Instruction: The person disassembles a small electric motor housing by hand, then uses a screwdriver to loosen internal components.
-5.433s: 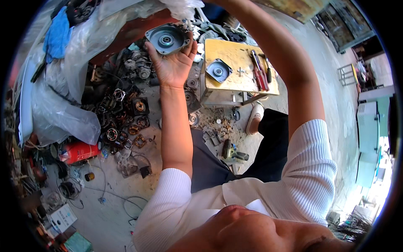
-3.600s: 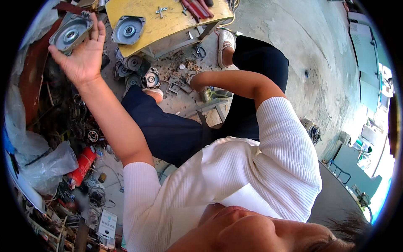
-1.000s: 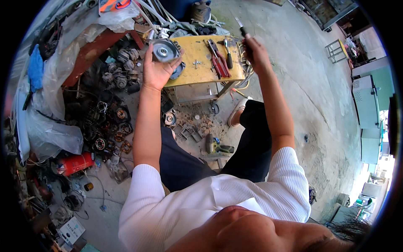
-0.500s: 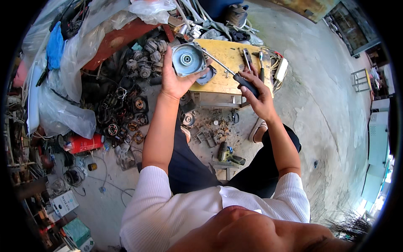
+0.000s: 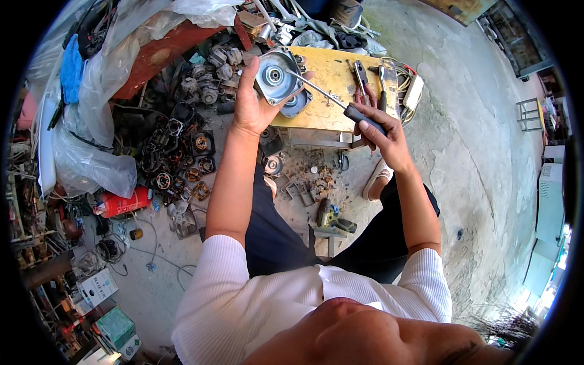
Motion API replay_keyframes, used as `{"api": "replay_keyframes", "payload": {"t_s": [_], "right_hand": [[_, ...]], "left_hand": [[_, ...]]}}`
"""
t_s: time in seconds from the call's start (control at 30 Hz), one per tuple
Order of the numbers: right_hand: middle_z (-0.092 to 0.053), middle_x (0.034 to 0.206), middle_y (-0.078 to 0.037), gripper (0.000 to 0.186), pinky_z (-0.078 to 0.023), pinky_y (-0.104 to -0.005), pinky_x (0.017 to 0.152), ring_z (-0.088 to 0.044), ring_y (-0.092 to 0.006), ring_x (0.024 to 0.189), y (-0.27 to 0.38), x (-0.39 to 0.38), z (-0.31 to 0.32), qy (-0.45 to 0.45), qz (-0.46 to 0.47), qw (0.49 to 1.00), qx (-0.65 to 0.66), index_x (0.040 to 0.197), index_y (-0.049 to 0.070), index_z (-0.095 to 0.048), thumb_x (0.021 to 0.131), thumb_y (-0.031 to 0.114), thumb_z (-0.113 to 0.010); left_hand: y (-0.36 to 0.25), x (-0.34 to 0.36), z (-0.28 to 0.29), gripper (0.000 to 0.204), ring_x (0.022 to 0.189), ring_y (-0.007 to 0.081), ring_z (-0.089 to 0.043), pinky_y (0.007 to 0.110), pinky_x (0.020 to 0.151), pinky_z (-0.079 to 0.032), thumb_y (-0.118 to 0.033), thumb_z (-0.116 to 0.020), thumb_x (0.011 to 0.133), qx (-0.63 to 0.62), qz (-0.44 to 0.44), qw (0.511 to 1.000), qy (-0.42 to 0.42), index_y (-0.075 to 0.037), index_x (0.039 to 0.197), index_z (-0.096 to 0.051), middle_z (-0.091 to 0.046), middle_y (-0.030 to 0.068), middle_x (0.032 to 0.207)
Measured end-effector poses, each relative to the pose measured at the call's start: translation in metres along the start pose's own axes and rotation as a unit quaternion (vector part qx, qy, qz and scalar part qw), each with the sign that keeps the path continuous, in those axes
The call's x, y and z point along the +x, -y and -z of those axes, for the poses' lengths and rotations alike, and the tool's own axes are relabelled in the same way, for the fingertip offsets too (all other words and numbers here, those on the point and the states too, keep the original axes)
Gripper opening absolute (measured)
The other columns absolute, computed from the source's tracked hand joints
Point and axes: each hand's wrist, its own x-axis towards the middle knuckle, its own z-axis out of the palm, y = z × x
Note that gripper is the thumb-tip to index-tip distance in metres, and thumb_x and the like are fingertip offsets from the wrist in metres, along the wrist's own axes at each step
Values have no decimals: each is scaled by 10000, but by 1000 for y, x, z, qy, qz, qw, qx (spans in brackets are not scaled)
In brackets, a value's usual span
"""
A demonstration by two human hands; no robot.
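My left hand [image 5: 250,108] grips a square metal motor end cover [image 5: 281,92] by its edges, its round hollow with a central bearing turned up toward me. In my right hand [image 5: 389,137] is a screwdriver [image 5: 366,118], held by its dark handle. Its long shaft slants up and left, and the tip overlaps the cover's hollow near the bearing; contact there is hard to tell. A second end cover [image 5: 297,106] lies just behind, on the near left corner of the yellow bench [image 5: 331,67]. Pliers [image 5: 360,74] and a ratchet wrench [image 5: 382,86] rest beyond my right hand.
A white power strip [image 5: 412,97] with coiled cable hangs at the bench's right end. Below, a cordless drill [image 5: 332,219] sits on a small stand between my legs. Piled motor parts [image 5: 173,149] and a red cylinder [image 5: 125,202] crowd the floor at left.
The end cover has tilted slightly in my left hand. My right hand has shifted a little right and nearer, and the screwdriver tip now shows farther inside the cover's outline.
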Motion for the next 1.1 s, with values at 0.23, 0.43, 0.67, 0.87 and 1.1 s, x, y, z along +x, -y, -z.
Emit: {"api": "replay_keyframes", "payload": {"t_s": [0.23, 0.43, 0.67, 0.87, 1.1], "right_hand": [[-602, 807, 27, 384, -361, -193, 515, -491, -39, 614, -4, -2, 4, 30, -44, 997, 49, 1317, 38, -606, 976, 213, -618], [-601, 812, 21, 390, -360, -194, 511, -489, -40, 609, -3, -3, 7, 40, -69, 995, 61, 1322, 45, -606, 979, 229, -602], [-581, 821, 21, 412, -351, -192, 499, -467, -35, 596, 7, -8, 10, 62, -112, 989, 79, 1376, 84, -571, 992, 236, -580], [-548, 817, 41, 416, -345, -175, 526, -423, -21, 605, 8, -13, -3, 52, -90, 992, 65, 1418, 151, -544, 1011, 234, -563], [-505, 815, 45, 471, -292, -167, 497, -373, -9, 625, 9, -14, -4, 83, -114, 980, 142, 1482, 162, -456, 1022, 216, -543]], "left_hand": [[6, -1, -4, 527, 1136, 244, -619, 569, 1112, -398, -401, -619, 916, 15, -32, 999, 33, -36, 1287, -539, -642, 112, 1179], [9, 1, -9, 656, 1273, 420, -516, 544, 1097, -398, -515, -569, 926, 109, -59, 991, 47, -49, 1376, -470, -544, 212, 1351], [17, 5, 3, 648, 1211, 393, -576, 515, 1023, -474, -575, -513, 950, 173, -63, 981, 66, -81, 1366, -457, -558, 204, 1318], [20, 7, -8, 606, 1099, 375, -651, 476, 888, -562, -567, -455, 961, 172, -63, 982, 34, -102, 1349, -472, -610, 200, 1243], [19, 11, -6, 670, 1070, 410, -658, 489, 848, -584, -581, -399, 961, 174, -39, 983, 33, -71, 1394, -442, -606, 248, 1244]]}}
